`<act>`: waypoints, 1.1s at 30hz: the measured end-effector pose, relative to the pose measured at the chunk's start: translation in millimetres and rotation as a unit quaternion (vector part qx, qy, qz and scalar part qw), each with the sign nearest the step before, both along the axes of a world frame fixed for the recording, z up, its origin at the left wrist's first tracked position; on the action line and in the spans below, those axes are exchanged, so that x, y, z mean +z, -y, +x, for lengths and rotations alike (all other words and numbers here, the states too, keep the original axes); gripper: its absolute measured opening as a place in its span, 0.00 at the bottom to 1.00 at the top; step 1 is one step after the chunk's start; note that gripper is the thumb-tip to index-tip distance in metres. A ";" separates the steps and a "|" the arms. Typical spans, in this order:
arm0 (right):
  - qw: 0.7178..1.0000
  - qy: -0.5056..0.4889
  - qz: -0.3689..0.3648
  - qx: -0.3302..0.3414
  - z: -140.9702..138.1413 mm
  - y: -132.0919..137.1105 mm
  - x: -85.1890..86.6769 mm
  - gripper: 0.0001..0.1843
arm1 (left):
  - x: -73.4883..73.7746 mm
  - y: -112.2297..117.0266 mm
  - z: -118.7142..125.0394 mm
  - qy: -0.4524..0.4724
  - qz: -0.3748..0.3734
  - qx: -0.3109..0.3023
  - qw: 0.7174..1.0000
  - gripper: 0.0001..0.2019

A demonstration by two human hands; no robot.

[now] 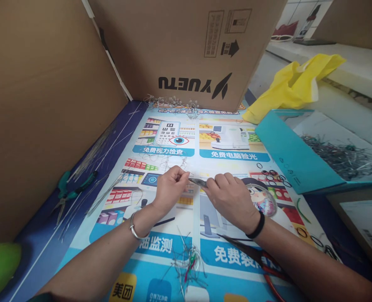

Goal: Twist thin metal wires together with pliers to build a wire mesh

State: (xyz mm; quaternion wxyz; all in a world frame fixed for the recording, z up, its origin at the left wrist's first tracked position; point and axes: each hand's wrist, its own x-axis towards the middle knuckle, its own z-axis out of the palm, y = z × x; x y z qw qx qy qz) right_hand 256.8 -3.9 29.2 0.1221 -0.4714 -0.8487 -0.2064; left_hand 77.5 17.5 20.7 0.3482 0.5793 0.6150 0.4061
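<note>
My left hand (170, 184) is pinched shut on a thin wire piece at the middle of a printed poster mat (173, 247). My right hand (228, 197) is closed around small dark pliers (197, 181), whose tip points left and meets the left fingertips. A silver bangle is on my left wrist and a black band on my right. Below the hands a small heap of cut wire bits (187, 262) lies on the mat.
A large cardboard box (186, 46) stands behind the mat and a cardboard wall (37, 105) on the left. Teal-handled pliers (68, 193) lie left among long wires. A blue tray (294, 161) with metal pieces sits right, with a yellow bag (294, 86) behind. Red-handled pliers (268, 264) and black rings (276, 178) lie nearby.
</note>
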 end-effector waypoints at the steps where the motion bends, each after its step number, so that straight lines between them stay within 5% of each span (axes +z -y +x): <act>1: 1.000 0.002 0.000 -0.001 0.0 0.1 -0.1 0.12 | 0.2 0.2 0.1 0.000 -0.003 0.000 1.000 0.09; 22: 1.000 -0.002 -0.021 -0.004 -0.5 -0.1 0.6 0.13 | -5.6 -1.7 -1.3 0.003 -0.009 -0.002 1.000 0.09; 33: 0.998 -0.006 -0.061 -0.006 3.0 -3.3 -1.4 0.13 | -3.4 -2.7 -2.9 0.030 -0.044 -0.061 0.997 0.11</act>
